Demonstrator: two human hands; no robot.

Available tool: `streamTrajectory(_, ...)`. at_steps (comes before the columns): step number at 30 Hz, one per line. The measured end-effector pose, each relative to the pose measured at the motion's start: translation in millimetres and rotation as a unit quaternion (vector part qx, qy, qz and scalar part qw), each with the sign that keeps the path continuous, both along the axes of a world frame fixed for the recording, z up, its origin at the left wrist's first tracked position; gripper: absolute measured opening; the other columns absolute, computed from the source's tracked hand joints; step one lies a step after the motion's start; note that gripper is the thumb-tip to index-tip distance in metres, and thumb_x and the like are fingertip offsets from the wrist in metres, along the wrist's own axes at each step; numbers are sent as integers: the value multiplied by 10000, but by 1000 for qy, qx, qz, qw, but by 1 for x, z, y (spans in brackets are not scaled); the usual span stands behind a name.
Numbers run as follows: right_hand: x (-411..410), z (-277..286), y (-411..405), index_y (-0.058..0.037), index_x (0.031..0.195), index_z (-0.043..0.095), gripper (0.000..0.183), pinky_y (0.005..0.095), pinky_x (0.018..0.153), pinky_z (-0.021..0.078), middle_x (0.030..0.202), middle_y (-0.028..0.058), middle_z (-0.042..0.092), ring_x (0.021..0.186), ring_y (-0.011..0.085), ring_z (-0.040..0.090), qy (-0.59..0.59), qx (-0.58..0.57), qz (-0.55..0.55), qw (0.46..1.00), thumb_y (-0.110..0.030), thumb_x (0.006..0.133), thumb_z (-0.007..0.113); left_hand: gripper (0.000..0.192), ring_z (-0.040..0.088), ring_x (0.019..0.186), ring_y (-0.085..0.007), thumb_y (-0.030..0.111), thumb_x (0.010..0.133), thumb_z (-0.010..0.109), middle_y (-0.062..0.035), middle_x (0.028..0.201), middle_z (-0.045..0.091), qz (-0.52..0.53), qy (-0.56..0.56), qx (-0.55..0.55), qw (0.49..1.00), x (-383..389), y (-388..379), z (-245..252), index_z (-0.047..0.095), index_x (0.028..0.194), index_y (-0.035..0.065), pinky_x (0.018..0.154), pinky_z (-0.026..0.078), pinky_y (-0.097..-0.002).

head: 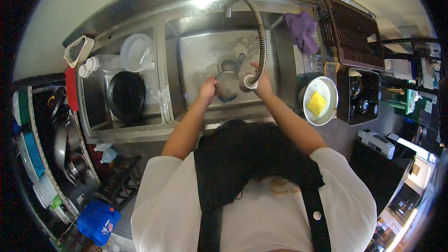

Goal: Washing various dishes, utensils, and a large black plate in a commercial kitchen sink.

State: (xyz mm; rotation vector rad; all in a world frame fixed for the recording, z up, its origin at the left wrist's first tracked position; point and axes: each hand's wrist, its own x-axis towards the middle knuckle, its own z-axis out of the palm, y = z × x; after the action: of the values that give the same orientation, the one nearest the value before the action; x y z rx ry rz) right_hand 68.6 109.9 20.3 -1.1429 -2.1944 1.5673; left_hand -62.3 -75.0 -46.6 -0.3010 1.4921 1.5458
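My left hand (208, 89) grips the near-left rim of a round vessel (227, 85) low in the large steel sink basin (206, 50). That vessel looks see-through or wet, with a dark rim; its exact kind is unclear. Around the spray head (249, 83) of the flexible metal faucet hose (261, 38), my right hand (263, 83) is closed, with some fingers stretched out behind it. The spray head is just right of the vessel. Beyond the vessel shows a dark round shape (227, 63), perhaps the drain. Whether water is flowing cannot be made out.
Left basin: a black round pan (126, 95) and a translucent plastic tub (136, 53). On the right counter, a metal bowl (307, 119) holds suds and a yellow sponge (316, 103). A purple cloth (302, 32) lies beside a brown rack (353, 31). The hose arches over the main basin.
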Motion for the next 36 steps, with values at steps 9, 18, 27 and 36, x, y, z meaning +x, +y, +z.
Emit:
streamTrajectory(9,-1,-68,-26,-36,1089,550,320,400,810,474,986,87,603,919,239,579,147,-603,3,784,-188,815,615,302,568,932,-288,245,830,483,-155,955,606,69,107,-49,991,18,12,-37,590,1012,29,843,426,-420)
streamTrajectory(18,5,7,-43,-46,1064,553,272,421,711,503,1000,90,604,878,260,593,179,-575,-235,763,-238,871,565,343,537,975,-355,229,756,613,-158,1016,597,-101,571,-67,812,72,79,62,599,1054,60,860,408,-424)
streamTrajectory(27,14,0,-38,-13,1075,556,276,452,739,507,1019,138,596,875,294,601,165,-574,-264,758,-203,879,515,528,586,992,-304,265,674,745,-145,1049,625,-72,529,-25,845,82,81,64,582,1138,72,866,441,-369)
streamTrajectory(36,12,0,-21,-57,1035,593,272,351,730,495,901,64,610,809,209,598,-15,-370,-106,923,-157,794,671,473,526,1108,-258,366,880,533,-99,1192,573,-171,42,-1,984,25,44,72,505,1224,42,933,393,-415)
